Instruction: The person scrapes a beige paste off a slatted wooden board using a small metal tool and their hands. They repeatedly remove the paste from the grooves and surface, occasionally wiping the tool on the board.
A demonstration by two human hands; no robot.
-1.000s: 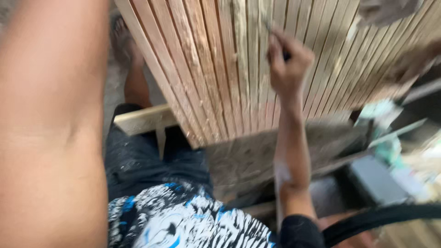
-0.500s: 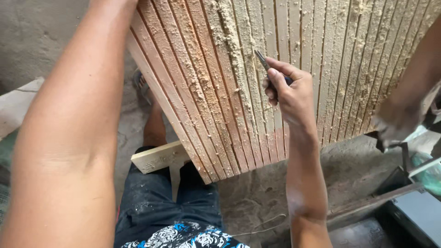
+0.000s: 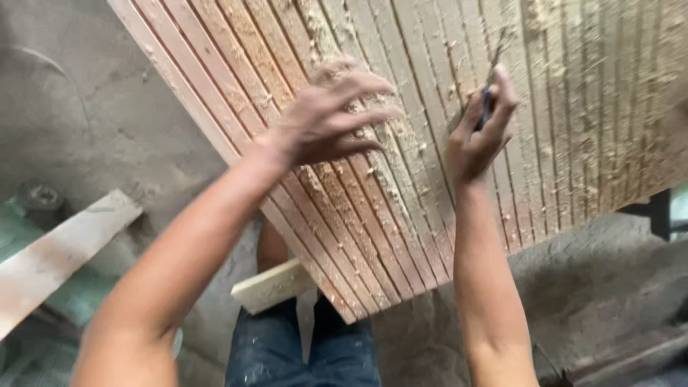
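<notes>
- Since half a second ago the left hand [image 3: 326,118] has swung in from the upper left, where only its arm showed, and now lies over the grooved wooden panel [image 3: 401,215].
- Its fingers [image 3: 365,86] are spread and loosely curled, gripping nothing; whether the tips touch the wood is hard to tell through the blur.
- Meanwhile the right hand [image 3: 476,136] has shifted right and up across the panel.
- That hand is closed around a thin dark tool with a blue grip [image 3: 489,97], pinched between thumb and forefinger, its slender tip pointing up along one groove.
- Sawdust [image 3: 373,150] lies thick in the grooves under and between both hands.
- Tilted, the panel slopes from the upper left down to a corner above the person's knees, filling most of the upper view.
- Blue jeans [image 3: 304,355] show below that corner.
- One pale wooden batten [image 3: 276,285] sticks out from under the panel's lower edge, just above the jeans.
- Another longer plank [image 3: 61,254] lies at the left, well apart from the hands, on the dusty grey floor [image 3: 107,129].
</notes>
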